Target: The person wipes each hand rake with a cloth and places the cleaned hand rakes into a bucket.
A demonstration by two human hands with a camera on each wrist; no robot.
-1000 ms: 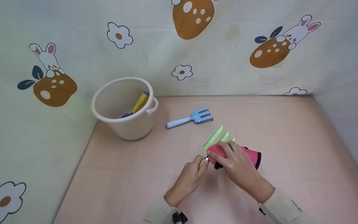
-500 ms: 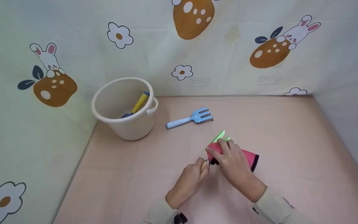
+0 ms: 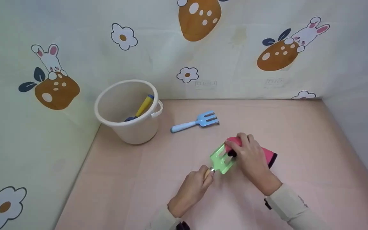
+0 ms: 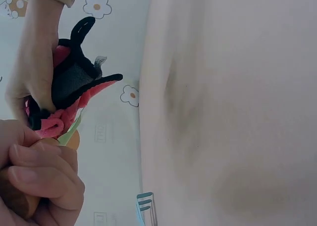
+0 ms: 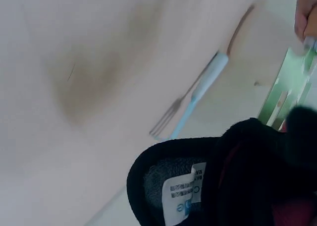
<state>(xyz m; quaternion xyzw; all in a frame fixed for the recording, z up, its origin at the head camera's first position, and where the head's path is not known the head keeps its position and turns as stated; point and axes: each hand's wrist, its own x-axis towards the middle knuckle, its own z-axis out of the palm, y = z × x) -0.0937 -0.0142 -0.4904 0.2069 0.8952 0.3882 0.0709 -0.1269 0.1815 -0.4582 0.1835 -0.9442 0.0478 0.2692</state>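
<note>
My left hand (image 3: 192, 183) grips the wooden handle of a green hand fork (image 3: 216, 161), whose tines point up and to the right. In my right hand (image 3: 252, 158) is a pink cloth (image 3: 268, 155) with black edging, held against the ends of the tines and covering them. The left wrist view shows the cloth's grey inner side (image 4: 74, 82) and a black loop. A white label (image 5: 178, 198) on the cloth shows in the right wrist view, where the green fork (image 5: 290, 82) appears at the right edge.
Behind the hands a light blue hand fork (image 3: 208, 118) lies on the pinkish table (image 3: 133, 191). A white bucket (image 3: 136, 134) stands at the back left, with a yellow-handled tool (image 3: 144, 105) inside. Patterned sheets (image 3: 158, 48) rise around the table.
The right hand and the cloth have slid up and to the right along the green fork, uncovering most of its head. The left hand stays nearly in place on the handle.
</note>
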